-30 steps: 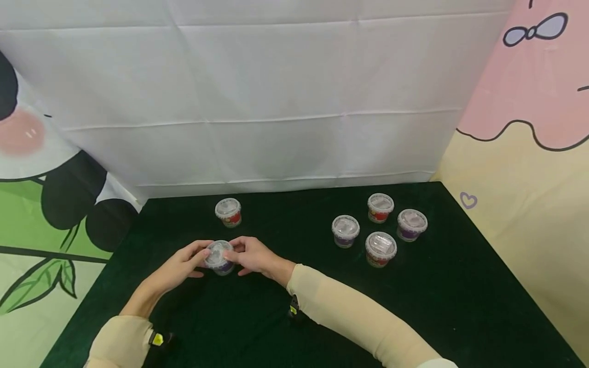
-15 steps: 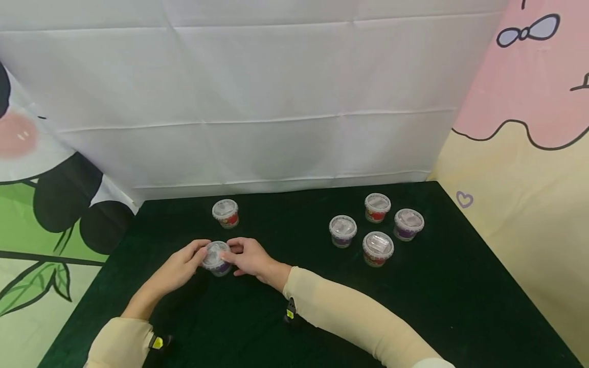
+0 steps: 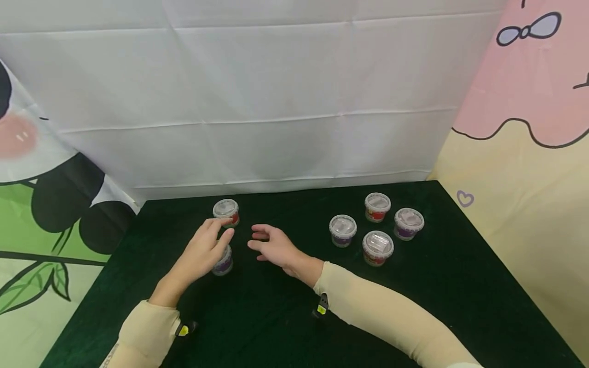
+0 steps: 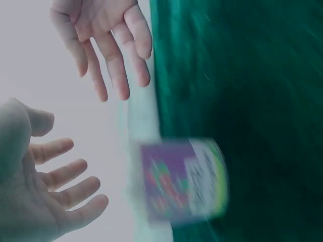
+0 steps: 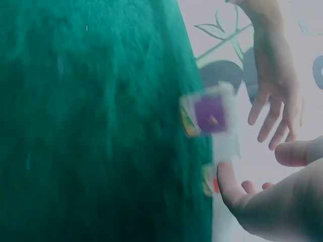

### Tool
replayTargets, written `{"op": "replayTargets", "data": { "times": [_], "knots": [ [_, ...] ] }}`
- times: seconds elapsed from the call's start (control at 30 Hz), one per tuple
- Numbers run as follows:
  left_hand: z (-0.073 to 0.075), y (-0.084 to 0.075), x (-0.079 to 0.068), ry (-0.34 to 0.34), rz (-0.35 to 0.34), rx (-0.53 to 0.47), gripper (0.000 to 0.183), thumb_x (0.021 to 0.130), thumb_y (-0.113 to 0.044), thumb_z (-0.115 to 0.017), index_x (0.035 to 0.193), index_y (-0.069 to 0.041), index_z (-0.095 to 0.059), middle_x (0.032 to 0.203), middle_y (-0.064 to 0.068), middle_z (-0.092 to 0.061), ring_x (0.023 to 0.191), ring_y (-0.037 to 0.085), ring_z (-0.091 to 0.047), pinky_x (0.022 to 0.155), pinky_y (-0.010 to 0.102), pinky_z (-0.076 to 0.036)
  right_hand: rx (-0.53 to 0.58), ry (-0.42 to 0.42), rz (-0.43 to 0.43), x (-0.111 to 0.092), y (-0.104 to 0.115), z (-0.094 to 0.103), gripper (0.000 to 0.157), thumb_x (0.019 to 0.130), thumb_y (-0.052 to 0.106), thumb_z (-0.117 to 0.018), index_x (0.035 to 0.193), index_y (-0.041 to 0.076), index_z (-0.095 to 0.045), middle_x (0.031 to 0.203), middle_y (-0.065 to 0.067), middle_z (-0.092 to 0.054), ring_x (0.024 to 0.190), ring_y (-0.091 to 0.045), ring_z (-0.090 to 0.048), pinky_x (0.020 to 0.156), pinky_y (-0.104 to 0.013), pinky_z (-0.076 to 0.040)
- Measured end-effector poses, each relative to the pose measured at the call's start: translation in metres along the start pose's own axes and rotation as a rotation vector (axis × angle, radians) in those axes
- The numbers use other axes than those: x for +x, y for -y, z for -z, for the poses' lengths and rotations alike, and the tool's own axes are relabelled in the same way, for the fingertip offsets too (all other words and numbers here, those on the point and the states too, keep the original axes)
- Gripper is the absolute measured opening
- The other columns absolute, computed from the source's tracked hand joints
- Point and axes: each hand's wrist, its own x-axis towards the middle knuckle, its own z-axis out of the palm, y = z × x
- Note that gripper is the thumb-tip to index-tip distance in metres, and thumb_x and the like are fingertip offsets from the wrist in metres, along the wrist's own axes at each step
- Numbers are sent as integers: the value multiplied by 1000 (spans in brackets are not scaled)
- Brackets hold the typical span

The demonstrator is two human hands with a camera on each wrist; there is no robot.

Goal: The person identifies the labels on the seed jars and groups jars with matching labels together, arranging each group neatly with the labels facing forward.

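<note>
My left hand [image 3: 198,253] is raised over the left side of the table with fingers extended, and it overlaps a small purple-labelled tub [image 3: 224,263] with a clear lid. In the left wrist view that tub [image 4: 184,181] stands apart from the fingers, blurred. Behind it is a red-labelled tub [image 3: 226,208], its front partly covered by the left fingertips in the head view. To the right, my right hand [image 3: 280,249] hovers with fingers loosely bent and nothing in its grasp. The right wrist view shows the purple tub [image 5: 209,115] beyond the right fingers.
On the right half of the dark green cloth [image 3: 285,317] stand several lidded tubs, among them a purple one [image 3: 342,230], a red one [image 3: 378,206] and another red one [image 3: 378,248]. A white cloth backdrop [image 3: 276,102] rises behind the table.
Both hands have let go of the purple tub, which stays in place. The left hand has moved up and right over it; the right hand has drawn away to the right.
</note>
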Motion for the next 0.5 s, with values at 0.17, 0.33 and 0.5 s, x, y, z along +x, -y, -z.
{"op": "replayTargets", "data": {
  "times": [0.17, 0.33, 0.5],
  "knots": [
    [-19, -28, 19, 4, -93, -19, 52, 110, -40, -42, 147, -4, -48, 145, 20, -46, 133, 37, -44, 109, 61, -37, 18, -97, 73, -14, 10, 49, 51, 102, 15, -62, 150, 12, -46, 146, -13, -52, 124, -27, -58, 94, -39, -55],
    [-40, -54, 36, 43, -153, -99, 50, 109, -38, -46, 148, -6, -47, 143, 16, -48, 129, 32, -50, 104, 54, -45, -44, -181, 210, -34, 19, 99, 49, 104, 11, -58, 151, 9, -44, 145, -13, -52, 127, -31, -56, 101, -42, -51],
    [-64, -76, 52, 95, -194, -145, 50, 109, -37, -46, 150, -7, -44, 144, 15, -46, 128, 31, -51, 101, 50, -48, -342, -219, 336, -55, 19, 142, 56, 104, 16, -60, 155, 9, -37, 151, -15, -47, 136, -32, -47, 109, -49, -43]
  ]
}}
